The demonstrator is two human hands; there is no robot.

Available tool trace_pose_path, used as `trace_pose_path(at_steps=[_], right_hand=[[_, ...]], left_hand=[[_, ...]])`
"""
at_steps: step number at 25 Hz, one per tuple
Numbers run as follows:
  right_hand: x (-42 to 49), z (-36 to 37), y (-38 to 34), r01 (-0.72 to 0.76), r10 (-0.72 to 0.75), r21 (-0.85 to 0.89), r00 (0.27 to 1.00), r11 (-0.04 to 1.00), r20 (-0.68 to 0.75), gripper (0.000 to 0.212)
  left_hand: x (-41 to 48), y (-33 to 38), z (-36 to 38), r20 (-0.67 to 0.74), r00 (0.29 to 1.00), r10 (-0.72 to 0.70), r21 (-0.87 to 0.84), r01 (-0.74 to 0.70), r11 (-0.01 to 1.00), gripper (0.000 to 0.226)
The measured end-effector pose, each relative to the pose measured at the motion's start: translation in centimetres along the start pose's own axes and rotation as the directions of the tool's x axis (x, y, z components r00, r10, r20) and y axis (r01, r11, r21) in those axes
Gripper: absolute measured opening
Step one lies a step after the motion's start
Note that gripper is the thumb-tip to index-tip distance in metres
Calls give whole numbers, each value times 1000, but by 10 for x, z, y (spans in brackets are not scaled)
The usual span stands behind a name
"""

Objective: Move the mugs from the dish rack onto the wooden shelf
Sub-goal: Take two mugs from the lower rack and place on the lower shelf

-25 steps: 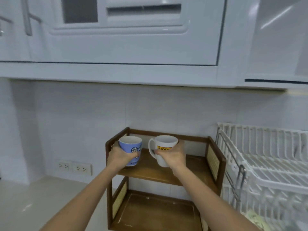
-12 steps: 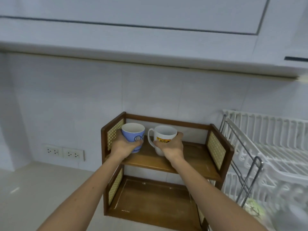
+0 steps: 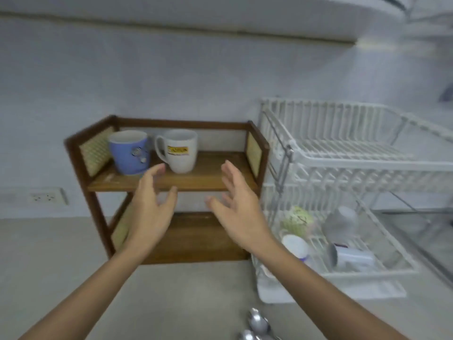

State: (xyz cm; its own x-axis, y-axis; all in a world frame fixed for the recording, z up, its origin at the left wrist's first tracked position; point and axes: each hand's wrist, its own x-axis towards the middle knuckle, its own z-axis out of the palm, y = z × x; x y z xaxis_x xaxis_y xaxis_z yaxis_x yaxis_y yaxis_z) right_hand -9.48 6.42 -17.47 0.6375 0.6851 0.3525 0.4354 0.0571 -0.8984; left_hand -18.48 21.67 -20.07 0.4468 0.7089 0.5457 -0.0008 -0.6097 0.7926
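Observation:
A blue mug (image 3: 128,152) and a white mug with a yellow label (image 3: 178,149) stand upright side by side on the top board of the wooden shelf (image 3: 208,176), at its left end. My left hand (image 3: 149,209) and my right hand (image 3: 239,209) hover in front of the shelf, fingers spread, holding nothing. In the lower tier of the white dish rack (image 3: 343,165) lie several more mugs: a green patterned one (image 3: 297,220), a grey one (image 3: 342,223), a white one (image 3: 295,246) and a pale one on its side (image 3: 351,257).
The shelf's lower board (image 3: 196,241) holds nothing. Metal spoons (image 3: 256,325) lie on the grey counter near the bottom edge. A wall socket (image 3: 44,198) sits at the left. A white drip tray (image 3: 331,289) lies under the rack. Cabinets hang overhead.
Both hands have let go of the two mugs and drawn back toward me from the shelf. The view has tilted down, showing the rack's lower tier.

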Motion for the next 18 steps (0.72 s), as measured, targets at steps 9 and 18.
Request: trace_pose_path(at_steps=[9,18], right_hand=[[-72,-203,104,-45,84,-680,996,732,26,30],[-37,-284,194,-189,719,-918,683,347,131,66]], left_hand=[[-116,71,130,557,590,584,-179,-602,778,31],[-109,68,281,924,183,-335,119,-972,-203,71]])
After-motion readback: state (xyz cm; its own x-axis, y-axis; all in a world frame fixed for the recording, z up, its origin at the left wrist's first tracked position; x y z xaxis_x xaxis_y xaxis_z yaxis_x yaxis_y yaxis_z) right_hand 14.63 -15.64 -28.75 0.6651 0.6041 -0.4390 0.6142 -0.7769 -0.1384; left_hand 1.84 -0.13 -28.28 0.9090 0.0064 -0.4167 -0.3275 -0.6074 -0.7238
